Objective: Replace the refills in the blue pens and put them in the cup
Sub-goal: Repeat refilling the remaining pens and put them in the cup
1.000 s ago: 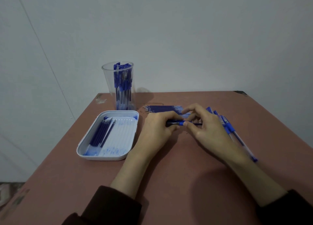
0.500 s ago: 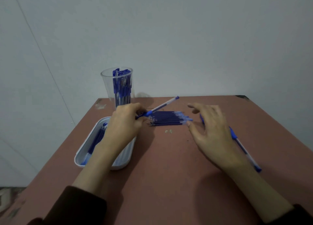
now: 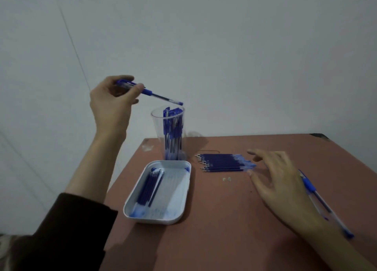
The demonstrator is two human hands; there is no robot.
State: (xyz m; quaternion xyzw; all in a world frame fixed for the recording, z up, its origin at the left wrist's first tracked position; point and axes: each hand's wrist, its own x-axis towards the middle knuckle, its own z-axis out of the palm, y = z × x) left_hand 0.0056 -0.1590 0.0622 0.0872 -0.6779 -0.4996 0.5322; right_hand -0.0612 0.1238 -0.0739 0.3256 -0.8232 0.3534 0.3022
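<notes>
- Since half a second ago, your left hand (image 3: pixel 114 105) has raised the pen (image 3: pixel 161 97) from table height to above the cup (image 3: pixel 169 134).
- Your left fingers pinch the pen's barrel, and its far end slants down toward the rim.
- Your right hand (image 3: pixel 279 181) is open, fingers spread, beside the refills (image 3: pixel 224 163) on the table (image 3: pixel 224 230).

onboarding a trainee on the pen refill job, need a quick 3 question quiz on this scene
1. True or false: the left hand holds a pen tilted over the cup.
2. The white tray holds: A loose refills, B capped pens, C paper clips.
3. Is the right hand gripping anything?
Key: 1 true; 2 A; 3 no, it is open, by the row of refills.
</notes>
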